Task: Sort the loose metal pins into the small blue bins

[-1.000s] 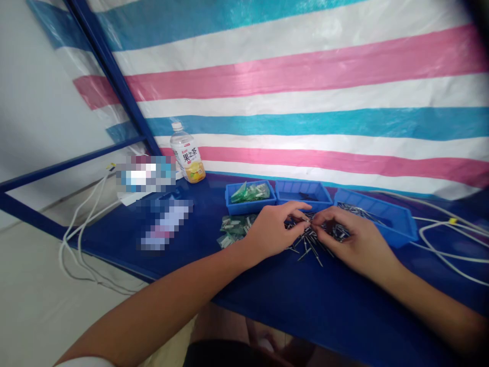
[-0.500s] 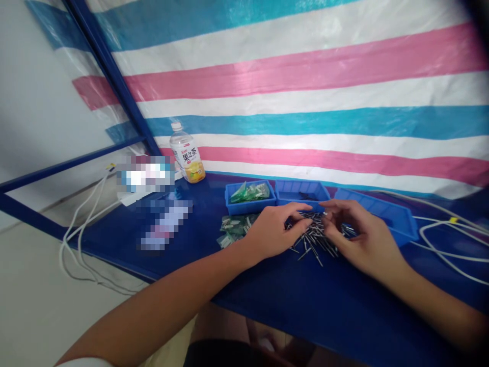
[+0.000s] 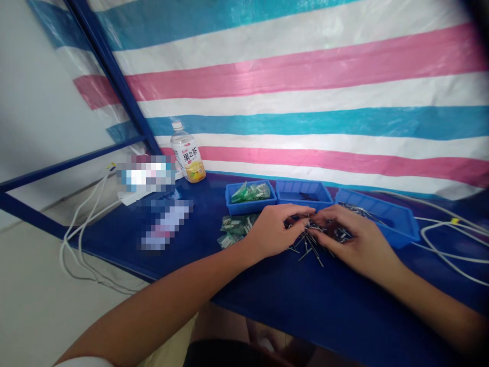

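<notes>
A loose pile of thin, shiny metal rods (image 3: 313,250) lies on the blue tabletop. My left hand (image 3: 275,230) comes over it from the left, thumb and fingers pinched around thin metal rods at the top of the pile. Facing it, my right hand (image 3: 353,235) has its thumb and fingertips closed on rods too, nearly meeting the left fingertips. How many rods each hand grips is hidden by the fingers. Behind the right hand, a blue bin (image 3: 399,220) holds more thin rods. Small clear bags of parts (image 3: 234,228) lie beside my left wrist.
Behind the pile stand a blue bin (image 3: 250,206) with green-tinted bags and another blue bin (image 3: 303,189) with a few dark pieces. A drink bottle (image 3: 189,155) stands at the back left. White cables (image 3: 451,252) run along the right. A striped sheet (image 3: 290,81) hangs behind.
My right hand has moved slightly left and down, its fingertips now in the pile close to the left ones. The rods in the right bin have come into view. My left hand has barely moved.
</notes>
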